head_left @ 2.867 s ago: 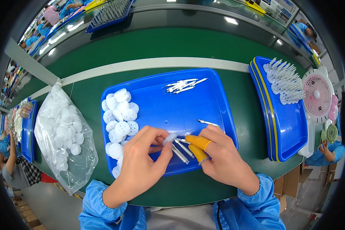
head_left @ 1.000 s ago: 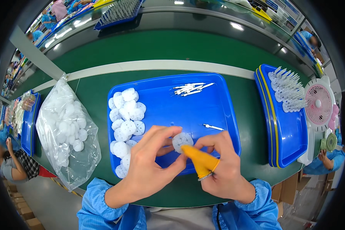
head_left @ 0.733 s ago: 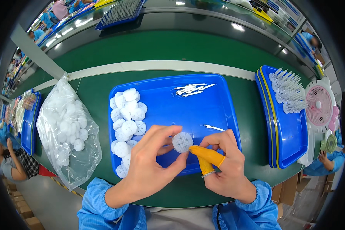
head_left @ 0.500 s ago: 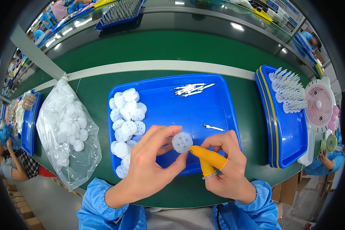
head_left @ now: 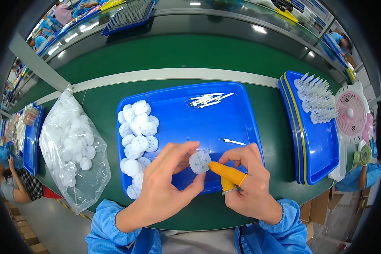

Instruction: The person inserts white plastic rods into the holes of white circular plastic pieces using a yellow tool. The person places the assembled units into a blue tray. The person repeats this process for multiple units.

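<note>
Over the front of a blue tray (head_left: 178, 114), my left hand (head_left: 167, 186) pinches a round, translucent white disc (head_left: 200, 161) with slits across its face. My right hand (head_left: 249, 182) wears two yellow finger covers (head_left: 229, 173), and one covered fingertip presses on the disc's right edge. The other covered digit curls underneath, its tip partly hidden. A pile of similar white discs (head_left: 139, 144) lies along the tray's left side. Several thin white sticks (head_left: 207, 100) rest near its back edge. A single white stick (head_left: 233, 142) lies just beyond my right hand.
To the left, a clear plastic bag (head_left: 74, 144) holds many white discs. Stacked blue trays (head_left: 311, 152) stand at the right with assembled white pieces (head_left: 317, 99) on top, beside a pink and white fan (head_left: 350, 113). A rack of parts (head_left: 129, 17) sits beyond the pale rail (head_left: 178, 75).
The disc has dropped slightly toward me in my fingers and turned a little. My right fingertip stays against its edge. The whole view has shifted slightly.
</note>
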A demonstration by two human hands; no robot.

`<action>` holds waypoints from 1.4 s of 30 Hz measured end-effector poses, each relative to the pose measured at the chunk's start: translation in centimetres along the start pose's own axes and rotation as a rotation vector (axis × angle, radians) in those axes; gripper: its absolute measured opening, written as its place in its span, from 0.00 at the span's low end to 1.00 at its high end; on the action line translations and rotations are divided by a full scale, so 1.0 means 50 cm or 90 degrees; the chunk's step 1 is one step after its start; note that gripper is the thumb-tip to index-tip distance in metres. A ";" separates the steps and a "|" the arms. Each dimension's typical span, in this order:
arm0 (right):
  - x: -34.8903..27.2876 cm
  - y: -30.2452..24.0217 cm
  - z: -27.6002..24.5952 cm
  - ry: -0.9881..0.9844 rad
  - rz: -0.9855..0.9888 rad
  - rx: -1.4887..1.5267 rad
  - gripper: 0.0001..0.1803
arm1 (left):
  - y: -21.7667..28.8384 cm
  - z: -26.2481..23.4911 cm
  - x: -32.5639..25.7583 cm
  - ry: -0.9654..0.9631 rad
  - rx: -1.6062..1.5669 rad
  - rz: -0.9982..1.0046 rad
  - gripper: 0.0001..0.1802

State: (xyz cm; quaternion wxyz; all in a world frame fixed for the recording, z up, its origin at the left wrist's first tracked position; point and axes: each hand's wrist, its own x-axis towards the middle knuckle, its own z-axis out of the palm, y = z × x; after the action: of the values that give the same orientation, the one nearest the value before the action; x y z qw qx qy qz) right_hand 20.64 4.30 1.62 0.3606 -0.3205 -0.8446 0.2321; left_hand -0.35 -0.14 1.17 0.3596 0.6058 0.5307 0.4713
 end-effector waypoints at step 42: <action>0.003 -0.001 -0.003 -0.055 0.018 0.008 0.30 | 0.001 0.002 -0.004 -0.048 0.079 0.018 0.35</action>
State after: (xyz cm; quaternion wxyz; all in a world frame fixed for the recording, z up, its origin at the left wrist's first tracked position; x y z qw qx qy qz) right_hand 20.67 4.39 1.82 0.3224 -0.3196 -0.8535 0.2558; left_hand -0.21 -0.34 1.17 0.3346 0.6517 0.5365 0.4190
